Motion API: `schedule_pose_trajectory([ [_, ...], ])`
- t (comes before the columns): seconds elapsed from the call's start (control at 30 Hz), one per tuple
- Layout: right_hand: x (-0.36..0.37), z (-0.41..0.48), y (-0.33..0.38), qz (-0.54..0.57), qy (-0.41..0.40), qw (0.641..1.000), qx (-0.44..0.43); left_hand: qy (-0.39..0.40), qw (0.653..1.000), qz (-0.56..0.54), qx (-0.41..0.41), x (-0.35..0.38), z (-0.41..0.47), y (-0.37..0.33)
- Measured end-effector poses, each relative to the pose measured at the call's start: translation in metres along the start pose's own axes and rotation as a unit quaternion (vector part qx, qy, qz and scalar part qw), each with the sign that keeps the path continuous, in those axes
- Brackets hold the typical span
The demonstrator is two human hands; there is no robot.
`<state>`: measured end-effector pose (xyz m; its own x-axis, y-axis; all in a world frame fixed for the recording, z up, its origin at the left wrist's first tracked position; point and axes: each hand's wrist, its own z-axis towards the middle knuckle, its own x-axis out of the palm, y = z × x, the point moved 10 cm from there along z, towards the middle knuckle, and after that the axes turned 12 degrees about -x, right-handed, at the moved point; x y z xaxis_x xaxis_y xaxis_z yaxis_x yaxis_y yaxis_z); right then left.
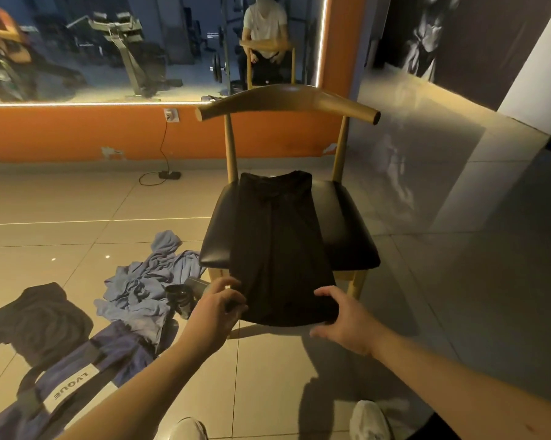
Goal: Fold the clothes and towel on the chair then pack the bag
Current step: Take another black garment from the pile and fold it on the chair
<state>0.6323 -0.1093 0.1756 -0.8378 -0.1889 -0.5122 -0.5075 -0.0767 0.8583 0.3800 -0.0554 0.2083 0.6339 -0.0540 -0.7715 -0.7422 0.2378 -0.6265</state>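
Observation:
A black garment lies folded lengthwise down the middle of the chair's black seat, its near end hanging over the front edge. My left hand pinches the near left corner of that end. My right hand grips the near right corner, thumb on top. On the floor to the left lie a crumpled blue towel, a dark garment and a blue bag with a white label.
A dark bottle lies on the tiles by the chair's front left leg. An orange wall with a mirror stands behind the chair; a cable and adapter run from the socket. My white shoes are at the bottom edge.

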Motion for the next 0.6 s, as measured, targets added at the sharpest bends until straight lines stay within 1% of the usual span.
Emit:
schedule_pose_trajectory([
  [0.07,0.002,-0.002,0.002,-0.025,0.04,0.999,-0.008,0.07,0.997,-0.02,-0.011,0.004,0.002,0.004],
  [0.13,-0.002,-0.002,0.001,-0.062,0.036,0.997,-0.017,0.144,0.99,0.002,-0.011,0.012,0.002,0.01],
  [0.17,-0.006,-0.002,0.002,-0.077,0.025,0.996,-0.025,0.161,0.986,0.034,0.005,0.015,0.002,0.011],
  [0.2,-0.01,-0.001,0.003,-0.091,0.008,0.995,-0.037,0.16,0.984,0.071,0.027,0.015,0.002,0.012],
  [0.23,-0.015,0.0,0.005,-0.101,-0.011,0.994,-0.051,0.141,0.983,0.101,0.056,0.013,0.003,0.009],
  [0.33,-0.026,0.003,0.007,-0.137,-0.053,0.986,-0.085,0.048,0.969,0.168,0.177,0.0,0.002,-0.012],
  [0.37,-0.028,0.004,0.006,-0.159,-0.059,0.981,-0.094,0.024,0.961,0.183,0.205,-0.003,0.0,-0.018],
  [0.4,-0.03,0.005,0.005,-0.193,-0.07,0.973,-0.107,0.01,0.956,0.198,0.216,-0.005,-0.001,-0.021],
  [0.47,-0.034,0.005,0.004,-0.28,-0.097,0.946,-0.133,0.006,0.947,0.235,0.218,-0.003,-0.001,-0.021],
  [0.5,-0.038,0.006,0.006,-0.313,-0.112,0.932,-0.148,0.018,0.946,0.246,0.208,0.0,0.002,-0.016],
  [0.53,-0.041,0.009,0.009,-0.327,-0.119,0.923,-0.162,0.038,0.953,0.235,0.187,0.001,0.006,-0.011],
  [0.57,-0.044,0.014,0.012,-0.323,-0.113,0.923,-0.174,0.061,0.966,0.199,0.152,0.001,0.013,-0.003],
  [0.6,-0.048,0.023,0.015,-0.301,-0.102,0.932,-0.173,0.078,0.98,0.147,0.111,-0.001,0.022,0.003],
])
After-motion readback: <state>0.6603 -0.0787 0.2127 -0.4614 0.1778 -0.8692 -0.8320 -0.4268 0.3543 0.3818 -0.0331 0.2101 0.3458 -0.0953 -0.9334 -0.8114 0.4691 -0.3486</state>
